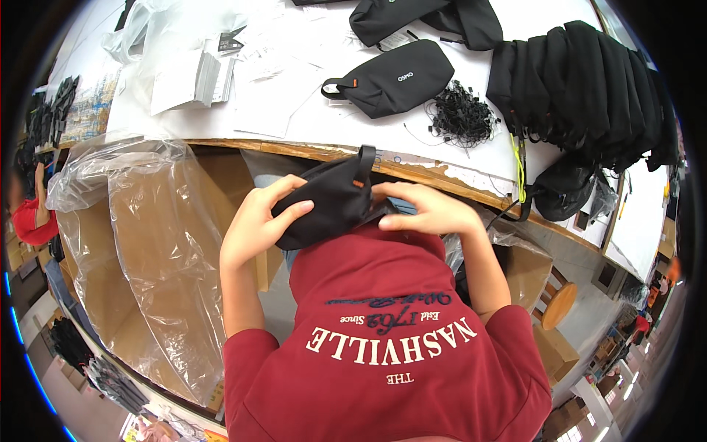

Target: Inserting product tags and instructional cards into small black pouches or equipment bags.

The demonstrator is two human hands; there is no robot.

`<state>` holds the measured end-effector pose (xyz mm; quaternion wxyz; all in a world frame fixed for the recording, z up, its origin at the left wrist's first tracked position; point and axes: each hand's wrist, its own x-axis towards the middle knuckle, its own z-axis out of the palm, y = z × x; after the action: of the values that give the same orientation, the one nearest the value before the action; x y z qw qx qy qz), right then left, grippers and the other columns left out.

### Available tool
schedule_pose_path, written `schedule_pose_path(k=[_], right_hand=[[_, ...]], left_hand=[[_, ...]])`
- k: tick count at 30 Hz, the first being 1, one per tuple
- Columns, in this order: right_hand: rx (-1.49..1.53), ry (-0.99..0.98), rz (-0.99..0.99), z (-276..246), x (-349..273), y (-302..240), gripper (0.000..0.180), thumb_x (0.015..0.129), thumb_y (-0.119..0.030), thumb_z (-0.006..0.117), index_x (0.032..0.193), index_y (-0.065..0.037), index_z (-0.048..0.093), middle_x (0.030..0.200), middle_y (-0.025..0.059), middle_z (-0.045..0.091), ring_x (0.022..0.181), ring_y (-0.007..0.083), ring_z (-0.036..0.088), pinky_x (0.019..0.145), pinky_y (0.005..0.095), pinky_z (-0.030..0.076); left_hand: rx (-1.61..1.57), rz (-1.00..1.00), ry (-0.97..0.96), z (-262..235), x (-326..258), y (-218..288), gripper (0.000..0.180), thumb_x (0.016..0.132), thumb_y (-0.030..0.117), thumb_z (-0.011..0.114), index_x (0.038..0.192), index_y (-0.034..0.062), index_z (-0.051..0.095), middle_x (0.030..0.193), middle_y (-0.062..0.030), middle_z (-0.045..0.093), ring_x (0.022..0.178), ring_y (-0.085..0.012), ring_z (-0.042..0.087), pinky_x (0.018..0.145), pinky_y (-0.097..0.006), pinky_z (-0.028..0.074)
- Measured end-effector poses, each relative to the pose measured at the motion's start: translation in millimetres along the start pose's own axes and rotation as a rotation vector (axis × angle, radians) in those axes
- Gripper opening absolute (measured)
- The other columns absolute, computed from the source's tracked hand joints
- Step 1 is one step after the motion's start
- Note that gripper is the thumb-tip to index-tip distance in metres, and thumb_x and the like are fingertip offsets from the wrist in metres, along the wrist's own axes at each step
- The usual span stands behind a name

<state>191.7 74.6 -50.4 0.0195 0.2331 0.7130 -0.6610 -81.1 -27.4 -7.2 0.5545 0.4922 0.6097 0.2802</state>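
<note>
A black fabric pouch (pixel 324 210) with a loop handle and a small orange tag is held above my lap, in front of the table edge. My left hand (pixel 265 221) grips its left side, thumb across the near face and fingers on top. At the right end, my right hand (pixel 427 210) has thumb and fingers curled at the pouch's edge beside a dark flap; some fingertips are hidden there. On the table ahead lies a similar black pouch (pixel 398 77), its loop pointing left. A tangle of small black tags or cords (pixel 462 114) is heaped beside it.
Stacked black pouches (pixel 574 85) crowd the table's right side. White cards (pixel 193 79) and a clear plastic bag (pixel 147 33) sit at the far left. A plastic-lined cardboard box (pixel 140 272) stands left of me; a wooden stool (pixel 557 306) is at right. Another person (pixel 33 217) appears far left.
</note>
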Motion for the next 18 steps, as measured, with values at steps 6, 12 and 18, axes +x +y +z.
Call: schedule_pose_path(k=[6, 12, 18], right_hand=[[-0.232, 0.167, -0.146, 16, 13, 3, 0.036, 0.084, -0.035, 0.067, 0.098, -0.002, 0.061, 0.096, 0.0105, 0.059, 0.093, 0.0263, 0.056, 0.084, 0.0346, 0.044], [0.014, 0.381, 0.059, 4, 11, -12, 0.033, 0.086, -0.035, 0.064, 0.084, -0.004, 0.056, 0.077, 0.0094, 0.057, 0.066, 0.0244, 0.053, 0.062, 0.0356, 0.042], [-0.302, 0.071, 0.067, -40, -21, -9, 0.063, 0.072, -0.044, 0.076, 0.115, -0.007, 0.051, 0.099, 0.0125, 0.058, 0.095, 0.0246, 0.057, 0.083, 0.0331, 0.044]], left_hand=[[0.036, -0.011, 0.155, -2, 2, -21, 0.026, 0.085, 0.010, 0.062, 0.107, -0.0029, 0.060, 0.088, -0.0124, 0.068, 0.082, -0.0146, 0.063, 0.080, -0.028, 0.048], [0.090, -0.013, 0.006, -9, 3, -44, 0.018, 0.079, 0.000, 0.060, 0.096, -0.0009, 0.053, 0.087, -0.0096, 0.064, 0.083, -0.0179, 0.063, 0.078, -0.030, 0.048], [0.245, -0.052, -0.237, 3, 7, -42, 0.024, 0.081, 0.014, 0.066, 0.102, 0.0025, 0.063, 0.087, -0.0123, 0.065, 0.079, -0.0212, 0.061, 0.074, -0.032, 0.048]])
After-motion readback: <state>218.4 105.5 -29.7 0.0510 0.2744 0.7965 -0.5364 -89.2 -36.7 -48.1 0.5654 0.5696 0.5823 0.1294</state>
